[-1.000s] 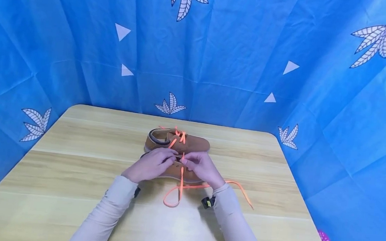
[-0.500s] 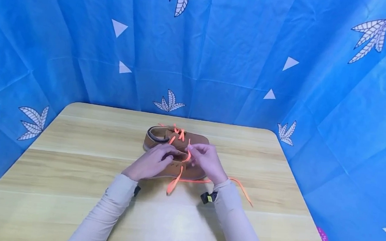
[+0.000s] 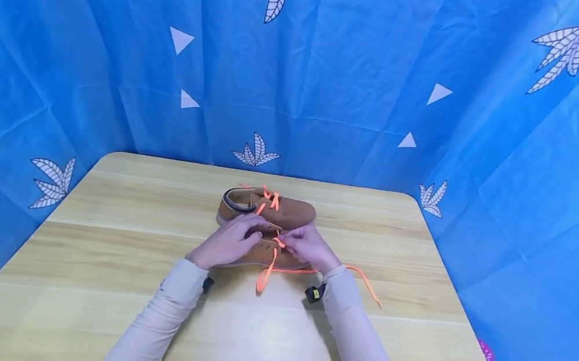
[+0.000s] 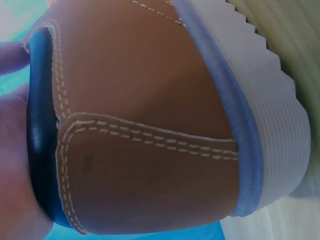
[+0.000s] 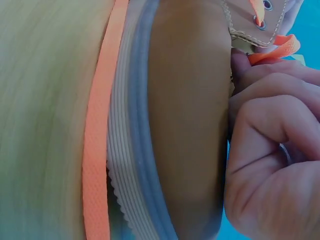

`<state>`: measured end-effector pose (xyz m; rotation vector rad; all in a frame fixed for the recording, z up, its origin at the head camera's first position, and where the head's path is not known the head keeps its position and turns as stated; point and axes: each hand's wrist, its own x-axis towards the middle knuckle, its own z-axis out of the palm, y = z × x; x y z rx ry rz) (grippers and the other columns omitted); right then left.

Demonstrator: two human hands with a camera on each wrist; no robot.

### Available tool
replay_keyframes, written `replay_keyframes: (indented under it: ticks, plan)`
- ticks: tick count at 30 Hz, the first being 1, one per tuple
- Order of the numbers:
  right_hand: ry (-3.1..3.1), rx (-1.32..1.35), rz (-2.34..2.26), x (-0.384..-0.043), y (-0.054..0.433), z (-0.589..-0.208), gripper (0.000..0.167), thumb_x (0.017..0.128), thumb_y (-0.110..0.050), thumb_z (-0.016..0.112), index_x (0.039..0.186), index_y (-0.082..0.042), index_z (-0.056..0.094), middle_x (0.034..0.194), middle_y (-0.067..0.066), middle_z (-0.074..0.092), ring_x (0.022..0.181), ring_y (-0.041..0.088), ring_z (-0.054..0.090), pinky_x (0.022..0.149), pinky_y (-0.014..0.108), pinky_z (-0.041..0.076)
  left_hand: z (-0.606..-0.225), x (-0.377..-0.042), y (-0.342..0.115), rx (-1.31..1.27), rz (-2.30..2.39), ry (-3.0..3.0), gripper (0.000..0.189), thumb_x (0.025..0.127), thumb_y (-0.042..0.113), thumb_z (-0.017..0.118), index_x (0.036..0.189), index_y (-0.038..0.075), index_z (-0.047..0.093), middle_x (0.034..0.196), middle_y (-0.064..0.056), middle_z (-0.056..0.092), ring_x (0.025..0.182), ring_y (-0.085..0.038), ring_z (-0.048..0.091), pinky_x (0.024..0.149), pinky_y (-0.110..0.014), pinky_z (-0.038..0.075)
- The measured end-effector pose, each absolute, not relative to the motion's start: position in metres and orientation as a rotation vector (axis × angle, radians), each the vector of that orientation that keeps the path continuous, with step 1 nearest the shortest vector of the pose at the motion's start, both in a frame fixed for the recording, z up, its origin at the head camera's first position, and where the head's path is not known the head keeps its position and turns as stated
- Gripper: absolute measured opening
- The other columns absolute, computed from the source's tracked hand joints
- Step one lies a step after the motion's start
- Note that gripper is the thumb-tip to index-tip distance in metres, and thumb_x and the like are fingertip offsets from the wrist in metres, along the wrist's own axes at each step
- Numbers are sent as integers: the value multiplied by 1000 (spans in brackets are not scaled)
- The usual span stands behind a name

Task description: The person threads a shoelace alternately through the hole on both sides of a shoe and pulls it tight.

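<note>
While fingers (image 5: 272, 82) pinch lace (image 5: 284, 48) (flat, woven), the shoe (image 5: 187, 110) curves.

A brown, pale-soled shoe (image 3: 261, 254) sits toe-right on the worktop (image 3: 263, 346), its flat orange lace (image 5: 97, 160) partly threaded and trailing alongside.

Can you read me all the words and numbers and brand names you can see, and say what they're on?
None: no word, label, brand, number or sign can be read in any view.
Too small to read: the yellowish patch on the black device by the right cuff; I can't tell if it has writing.
Near shoe, far shoe: no lettering shows.
Blue curtain: just leaves and shapes.
</note>
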<state>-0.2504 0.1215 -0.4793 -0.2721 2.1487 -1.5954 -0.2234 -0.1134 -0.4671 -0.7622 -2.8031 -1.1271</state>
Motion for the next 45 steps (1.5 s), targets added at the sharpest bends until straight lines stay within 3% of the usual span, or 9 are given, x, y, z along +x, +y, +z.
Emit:
replay_keyframes:
  ticks: [6, 9, 13, 18, 20, 25, 29, 35, 45]
  plan:
    - [2182, -299, -1577, -252, 117, -480, 41, 101, -10, 60, 61, -11, 53, 49, -7, 37, 42, 6, 28, 43, 21, 24, -465, -222, -115, -759, -1146, -2815, 33, 105, 20, 52, 134, 14, 66, 135, -2, 67, 135, -26, 58, 113, -51, 46]
    - [2268, -318, -1569, -254, 113, -481, 35, 101, -12, 61, 66, -8, 63, 49, -7, 42, 43, 5, 32, 43, 21, 26, -464, -222, -116, -741, -1168, -2818, 32, 105, 20, 53, 132, 15, 68, 134, -1, 68, 135, -25, 58, 114, -50, 46]
    - [2459, -338, -1506, -256, 106, -482, 24, 101, -15, 64, 86, -3, 78, 53, -5, 53, 47, 5, 42, 46, 20, 31, -464, -223, -118, -729, -1180, -2833, 31, 105, 21, 54, 132, 15, 68, 136, -2, 68, 137, -25, 57, 116, -49, 45]
    - [2754, -367, -1381, -255, 98, -486, 16, 96, -13, 72, 84, -4, 76, 61, -1, 61, 51, 8, 48, 48, 22, 36, -465, -224, -117, -749, -1181, -2827, 32, 105, 21, 54, 132, 14, 68, 134, -2, 69, 135, -24, 59, 114, -48, 47]
    - [2849, -403, -1374, -254, 96, -487, 12, 91, -10, 76, 83, -4, 69, 68, 1, 62, 57, 10, 51, 52, 22, 40, -466, -224, -117, -757, -1185, -2818, 32, 104, 20, 55, 132, 13, 68, 133, -3, 69, 134, -24, 59, 113, -48, 47]
    - [2997, -562, -1437, -254, 94, -491, 27, 81, 1, 82, 91, -6, 58, 92, 8, 63, 83, 18, 61, 73, 27, 51, -465, -223, -116, -756, -1190, -2831, 32, 104, 19, 55, 132, 11, 68, 134, -5, 69, 133, -25, 60, 113, -49, 47]
    - [2933, -715, -1515, -254, 94, -493, 22, 82, 9, 77, 97, -3, 67, 102, 12, 70, 95, 24, 70, 85, 31, 59, -463, -222, -115, -778, -1184, -2826, 32, 104, 19, 54, 132, 11, 68, 134, -5, 69, 131, -25, 61, 111, -48, 49]
    - [2893, -758, -1481, -256, 95, -491, 15, 88, 5, 75, 100, -3, 79, 102, 11, 79, 97, 25, 75, 87, 35, 62, -462, -224, -115, -805, -1178, -2802, 32, 104, 19, 55, 131, 11, 69, 132, -4, 70, 130, -25, 61, 110, -47, 50]
    - [2662, -746, -1591, -261, 99, -479, 38, 94, 8, 50, 125, -1, 72, 128, 13, 71, 117, 28, 67, 99, 40, 57, -464, -228, -116, -815, -1167, -2817, 33, 103, 20, 54, 132, 10, 68, 134, -6, 69, 132, -26, 61, 112, -48, 48]
